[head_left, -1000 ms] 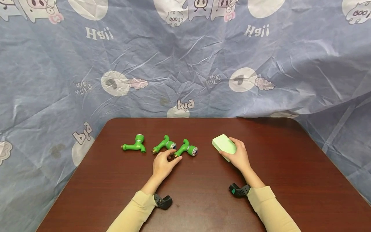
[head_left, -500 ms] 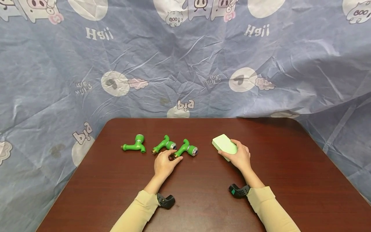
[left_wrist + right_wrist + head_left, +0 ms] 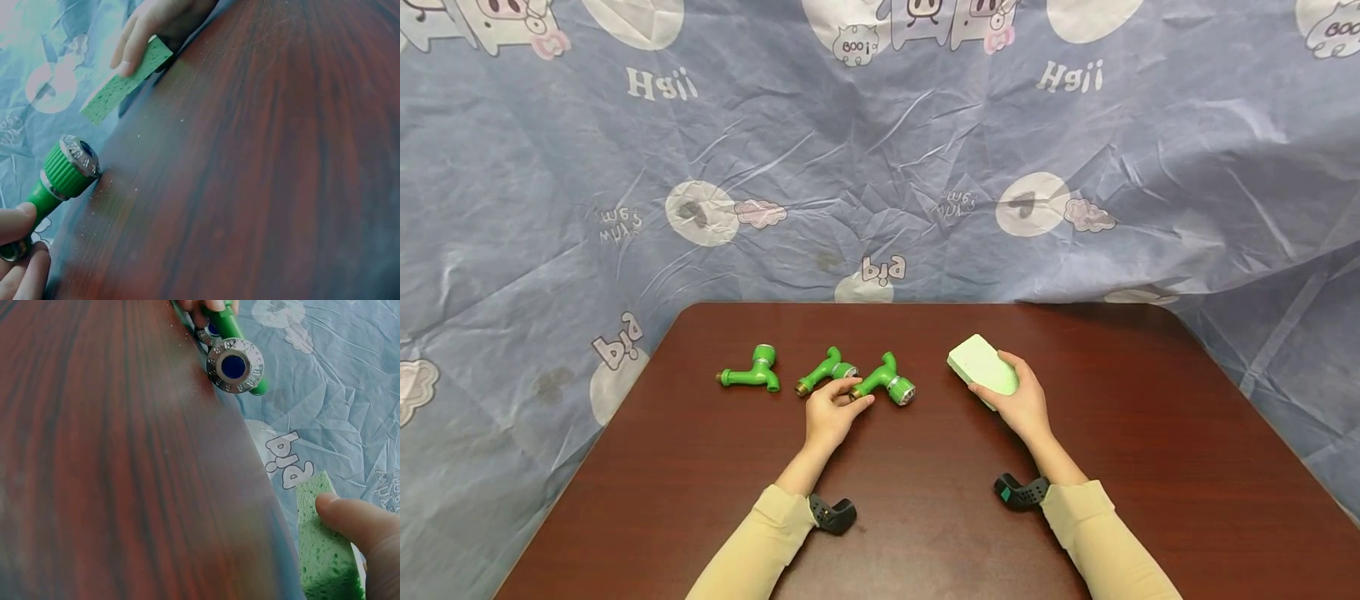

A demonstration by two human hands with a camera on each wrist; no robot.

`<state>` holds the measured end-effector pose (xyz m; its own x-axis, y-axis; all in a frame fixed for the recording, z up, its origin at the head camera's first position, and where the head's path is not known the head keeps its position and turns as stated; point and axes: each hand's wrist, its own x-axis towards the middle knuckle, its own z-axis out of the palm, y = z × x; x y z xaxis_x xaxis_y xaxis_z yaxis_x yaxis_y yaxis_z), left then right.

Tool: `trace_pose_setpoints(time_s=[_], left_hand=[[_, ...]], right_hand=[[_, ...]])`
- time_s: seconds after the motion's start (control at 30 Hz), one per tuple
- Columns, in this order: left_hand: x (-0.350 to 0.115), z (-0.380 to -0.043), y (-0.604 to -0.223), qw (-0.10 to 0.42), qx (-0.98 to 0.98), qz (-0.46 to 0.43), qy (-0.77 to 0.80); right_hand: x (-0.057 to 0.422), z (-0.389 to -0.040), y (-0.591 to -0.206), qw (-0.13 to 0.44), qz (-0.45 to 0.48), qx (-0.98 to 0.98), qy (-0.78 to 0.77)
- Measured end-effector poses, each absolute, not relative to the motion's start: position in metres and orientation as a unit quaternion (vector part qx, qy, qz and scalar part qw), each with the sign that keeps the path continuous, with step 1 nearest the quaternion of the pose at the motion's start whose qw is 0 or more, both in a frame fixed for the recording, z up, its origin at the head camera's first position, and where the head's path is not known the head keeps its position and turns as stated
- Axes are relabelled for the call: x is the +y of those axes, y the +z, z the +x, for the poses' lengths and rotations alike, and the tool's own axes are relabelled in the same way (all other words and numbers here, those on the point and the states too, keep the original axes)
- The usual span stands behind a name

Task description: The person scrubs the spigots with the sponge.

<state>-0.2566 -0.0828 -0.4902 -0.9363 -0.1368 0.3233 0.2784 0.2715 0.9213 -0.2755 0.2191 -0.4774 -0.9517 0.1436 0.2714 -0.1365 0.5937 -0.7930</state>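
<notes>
My left hand [image 3: 830, 414] pinches the threaded end of a green faucet [image 3: 880, 380] with a ribbed green knob. In the left wrist view the faucet's knob [image 3: 70, 165] points up and to the right, thumb and fingers around its other end. A pale green sponge [image 3: 983, 367] is gripped by my right hand [image 3: 1025, 406], thumb on the near edge and fingers on the far side. Its pores show in the right wrist view, where the thumb presses the sponge [image 3: 322, 544]. Just left of the held faucet lies a second green faucet [image 3: 825, 371], partly behind my left fingers.
A third green faucet [image 3: 751, 371] lies farther left, its knob toward the back. All this is on a dark red-brown wooden table [image 3: 925, 500]. Behind the table's far edge hangs a wrinkled blue-grey printed cloth [image 3: 820, 150]. Both wrists wear black bands.
The faucet in my left hand has tilted, its spout rising and its knob turning toward me. The sponge in my right hand has come up slightly. The other two faucets stay put.
</notes>
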Motion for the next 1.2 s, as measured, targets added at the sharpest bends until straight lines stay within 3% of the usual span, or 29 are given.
trace_pose_setpoints(time_s=[0.2, 0.6, 0.87, 1.2], left_hand=[[-0.078, -0.256, -0.485, 0.136, -0.723, -0.048, -0.676], [-0.063, -0.245, -0.459, 0.129, -0.65, -0.066, -0.746], [-0.061, -0.256, -0.477, 0.116, -0.616, -0.057, -0.777], [-0.062, -0.255, -0.48, 0.087, -0.585, -0.067, -0.803]], right_hand=[[0.216, -0.275, -0.474, 0.147, 0.002, -0.869, 0.472], [0.194, -0.27, -0.463, 0.056, 0.007, -0.788, 0.614], [0.181, -0.265, -0.466, 0.063, 0.016, -0.837, 0.543], [0.172, -0.259, -0.465, 0.05, 0.056, -0.817, 0.572]])
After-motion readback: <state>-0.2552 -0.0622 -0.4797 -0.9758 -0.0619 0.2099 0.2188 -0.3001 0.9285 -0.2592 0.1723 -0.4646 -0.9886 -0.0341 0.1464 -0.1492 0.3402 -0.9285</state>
